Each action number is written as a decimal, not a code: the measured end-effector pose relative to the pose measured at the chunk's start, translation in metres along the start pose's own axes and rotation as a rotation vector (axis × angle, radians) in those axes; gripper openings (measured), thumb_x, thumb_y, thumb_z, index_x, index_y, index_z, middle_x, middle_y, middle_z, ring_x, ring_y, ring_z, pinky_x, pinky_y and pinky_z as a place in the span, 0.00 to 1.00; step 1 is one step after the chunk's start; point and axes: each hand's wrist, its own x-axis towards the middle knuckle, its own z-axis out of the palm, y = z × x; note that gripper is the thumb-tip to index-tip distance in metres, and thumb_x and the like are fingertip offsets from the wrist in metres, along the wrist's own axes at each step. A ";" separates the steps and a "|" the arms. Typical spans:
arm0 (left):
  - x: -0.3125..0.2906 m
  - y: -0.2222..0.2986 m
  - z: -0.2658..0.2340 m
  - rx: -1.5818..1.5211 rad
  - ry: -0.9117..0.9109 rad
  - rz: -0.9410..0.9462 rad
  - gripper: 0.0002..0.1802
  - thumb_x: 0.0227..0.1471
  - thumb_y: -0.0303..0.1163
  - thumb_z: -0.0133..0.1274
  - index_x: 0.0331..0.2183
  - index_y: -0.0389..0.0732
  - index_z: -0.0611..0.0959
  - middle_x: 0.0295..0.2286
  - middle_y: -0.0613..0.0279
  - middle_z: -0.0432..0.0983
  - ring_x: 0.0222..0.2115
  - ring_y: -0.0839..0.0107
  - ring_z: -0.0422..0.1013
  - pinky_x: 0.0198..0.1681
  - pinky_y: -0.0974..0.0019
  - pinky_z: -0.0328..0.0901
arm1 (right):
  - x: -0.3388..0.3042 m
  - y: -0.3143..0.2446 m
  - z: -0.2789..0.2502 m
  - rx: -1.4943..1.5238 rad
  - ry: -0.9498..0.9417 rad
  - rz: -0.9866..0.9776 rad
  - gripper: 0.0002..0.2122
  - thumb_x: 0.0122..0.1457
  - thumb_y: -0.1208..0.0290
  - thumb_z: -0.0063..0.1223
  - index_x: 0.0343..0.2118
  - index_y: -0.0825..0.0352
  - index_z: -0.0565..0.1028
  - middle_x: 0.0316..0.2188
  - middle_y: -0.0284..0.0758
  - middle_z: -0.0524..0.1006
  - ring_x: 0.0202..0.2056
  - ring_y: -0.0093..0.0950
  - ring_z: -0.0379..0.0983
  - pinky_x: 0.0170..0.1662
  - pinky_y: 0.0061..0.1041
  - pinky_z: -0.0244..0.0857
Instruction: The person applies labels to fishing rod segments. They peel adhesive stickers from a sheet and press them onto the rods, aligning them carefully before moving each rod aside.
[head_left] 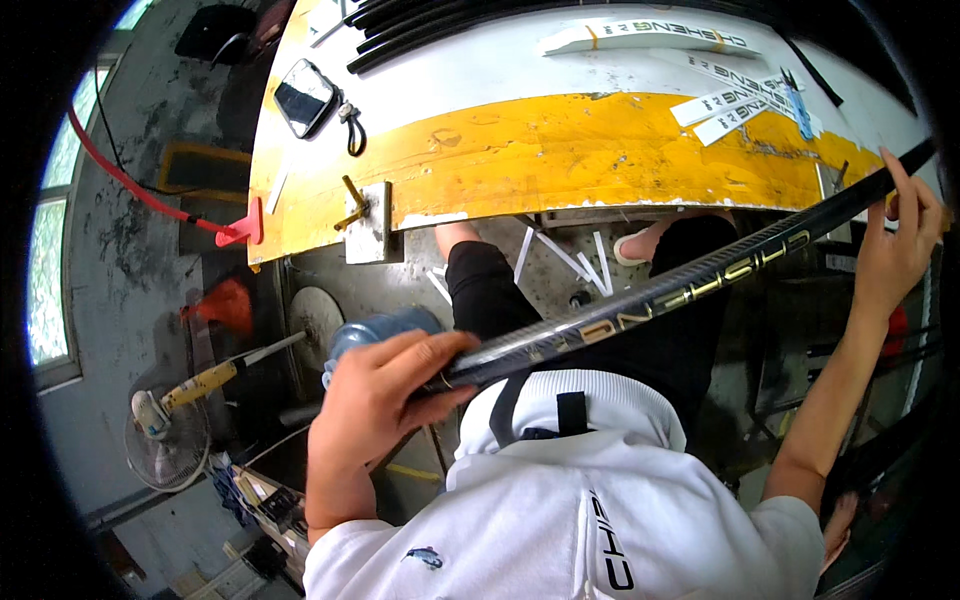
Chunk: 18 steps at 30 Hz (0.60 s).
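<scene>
Above my lap I hold a long, glossy black tube (640, 300) with a woven carbon look and gold lettering along its side. It slants up from lower left to upper right. My left hand (385, 395) is wrapped round its lower left part, fingers and thumb on either side. Near the raised right end, my right hand (905, 225) grips the tube between thumb and fingers. The tube's far right tip runs into the dark rim of the picture.
The yellow-and-white table (450, 150) bears black tubes (430, 30), printed white strips (650, 40), blue-handled pliers (797, 105), a phone (305, 98) and a metal block with a brass-coloured handle (368, 222). A red hose (130, 175), fan (165, 440) and blue jug (385, 328) stand left.
</scene>
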 end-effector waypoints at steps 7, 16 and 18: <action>0.023 -0.018 -0.010 0.675 0.513 0.039 0.18 0.42 0.32 0.62 0.39 0.41 0.80 0.37 0.59 0.78 0.40 0.58 0.74 0.44 0.59 0.65 | -0.004 -0.021 0.022 0.238 -0.066 -0.015 0.21 0.49 0.83 0.61 0.47 0.58 0.77 0.44 0.30 0.73 0.46 0.29 0.71 0.44 0.26 0.68; 0.054 -0.065 -0.002 0.796 0.648 -0.003 0.20 0.43 0.29 0.61 0.42 0.46 0.82 0.37 0.65 0.76 0.42 0.63 0.72 0.52 0.57 0.63 | -0.010 -0.054 0.045 0.306 -0.083 -0.046 0.20 0.47 0.85 0.61 0.44 0.61 0.78 0.43 0.31 0.76 0.44 0.30 0.73 0.46 0.27 0.68; 0.055 -0.071 0.001 0.728 0.674 -0.020 0.19 0.43 0.28 0.61 0.42 0.46 0.82 0.37 0.65 0.76 0.42 0.64 0.72 0.52 0.57 0.63 | -0.010 -0.056 0.046 0.324 -0.089 -0.050 0.20 0.46 0.86 0.61 0.44 0.63 0.78 0.42 0.32 0.76 0.43 0.31 0.73 0.46 0.28 0.68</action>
